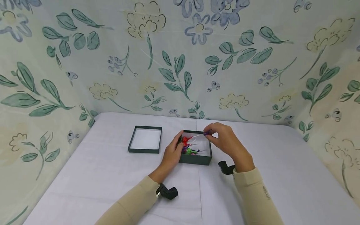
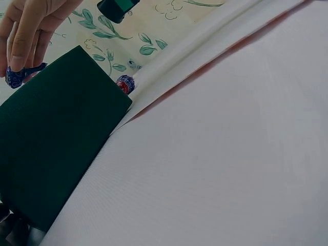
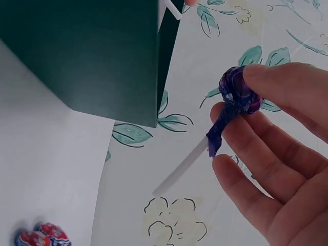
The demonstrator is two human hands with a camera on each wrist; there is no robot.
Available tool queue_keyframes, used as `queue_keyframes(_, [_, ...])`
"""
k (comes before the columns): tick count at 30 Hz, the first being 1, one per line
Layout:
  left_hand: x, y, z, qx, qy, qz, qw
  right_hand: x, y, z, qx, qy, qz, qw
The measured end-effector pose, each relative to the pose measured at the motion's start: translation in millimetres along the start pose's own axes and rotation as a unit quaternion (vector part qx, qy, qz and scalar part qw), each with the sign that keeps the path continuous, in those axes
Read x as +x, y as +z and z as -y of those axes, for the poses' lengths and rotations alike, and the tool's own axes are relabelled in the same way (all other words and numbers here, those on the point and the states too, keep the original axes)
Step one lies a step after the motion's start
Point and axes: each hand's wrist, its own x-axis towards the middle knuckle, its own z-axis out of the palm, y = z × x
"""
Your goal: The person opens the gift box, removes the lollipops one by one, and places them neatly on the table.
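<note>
Dark green, the box (image 1: pixel 195 160) is sitting gripped by the left hand (image 1: pixel 171 151), lid (image 1: pixel 145 139) already lying off left of that hand, several lollipops (image 1: pixel 185 140) inside, while the right hand (image 1: pixel 224 139) is pinching a purple-wrapped lollipop (image 3: pixel 232 88) and two red-and-blue lollipops (image 3: pixel 53 234) outside are seemingly awaiting handling.

The dark green box (image 1: pixel 195 160) and shallow lid (image 1: pixel 145 139) look like matt paperboard. The purple lollipop (image 3: pixel 231 88) wears glossy, crinkled film; its stick (image 3: pixel 179 166) is smooth and matt. Matt, lightly creased white cloth covers the tabletop (image 1: pixel 84 187). The floral backdrop (image 1: pixel 197 78) and beige sleeves (image 1: pixel 130 200) look like matt fabric.
</note>
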Motion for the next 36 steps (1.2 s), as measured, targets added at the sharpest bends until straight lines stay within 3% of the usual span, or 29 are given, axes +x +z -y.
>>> queue_keyframes(10, [2.2, 1.5, 0.1, -0.001, -0.002, 0.005, 1.0000, -18, -11, -19, -0.029, 0.019, -0.017, 0.999])
queue_keyframes(25, [2.1, 1.6, 2.2, 0.009, -0.012, 0.003, 0.9999, -40, -18, -38, -0.055, 0.088, 0.020, 0.994])
queue_keyframes(36, [0.6, 0.2, 0.0, 0.024, -0.008, 0.003, 0.9997, -50, -20, -43, -0.042, 0.094, 0.023, 0.994])
